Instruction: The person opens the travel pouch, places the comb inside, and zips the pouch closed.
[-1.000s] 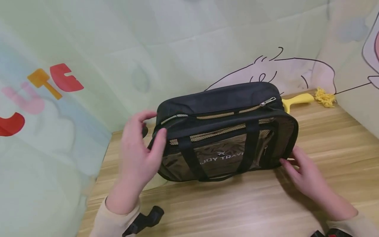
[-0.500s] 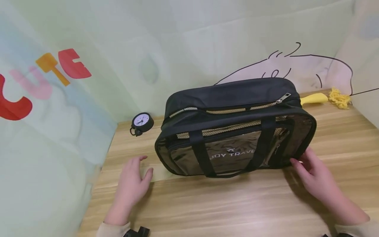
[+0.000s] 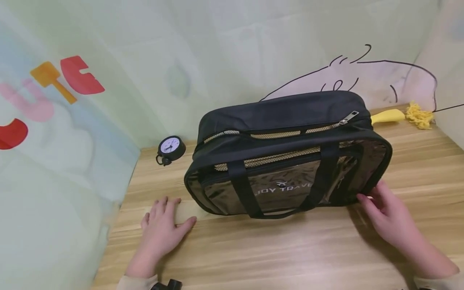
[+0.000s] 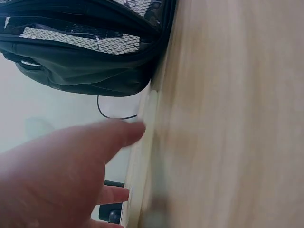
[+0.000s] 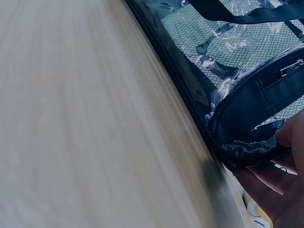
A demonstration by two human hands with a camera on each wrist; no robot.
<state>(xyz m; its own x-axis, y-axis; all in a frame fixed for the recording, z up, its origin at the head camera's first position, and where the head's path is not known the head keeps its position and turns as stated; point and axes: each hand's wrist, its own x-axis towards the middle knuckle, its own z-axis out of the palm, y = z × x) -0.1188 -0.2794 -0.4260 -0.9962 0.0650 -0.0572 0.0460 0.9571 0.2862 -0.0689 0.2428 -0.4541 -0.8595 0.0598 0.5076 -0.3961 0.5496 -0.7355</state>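
A black travel bag point(image 3: 286, 157) with a clear front panel and two strap handles stands upright in the middle of the table. The metal zipper pull point(image 3: 349, 117) on top lies toward its right end. My right hand point(image 3: 389, 217) grips the bag's lower right corner, thumb on the clear front point(image 5: 251, 142) and other fingers behind it. Left of the bag, my left hand point(image 3: 159, 227) rests low over the tabletop with fingers spread. Between its thumb and forefinger shows a flat pale-yellow thing point(image 3: 186, 211), partly hidden by the bag.
A small black alarm clock point(image 3: 171, 148) sits at the back left. Behind the bag's right end a yellow handle point(image 3: 389, 117) sticks out, beside a bundle of yellow strands point(image 3: 419, 115). Printed cloth point(image 3: 217, 60) hangs along the table's back and sides.
My left hand has left the bag's left end and come down to the table, its fingers spreading. The alarm clock has come into sight. My right hand keeps its hold.
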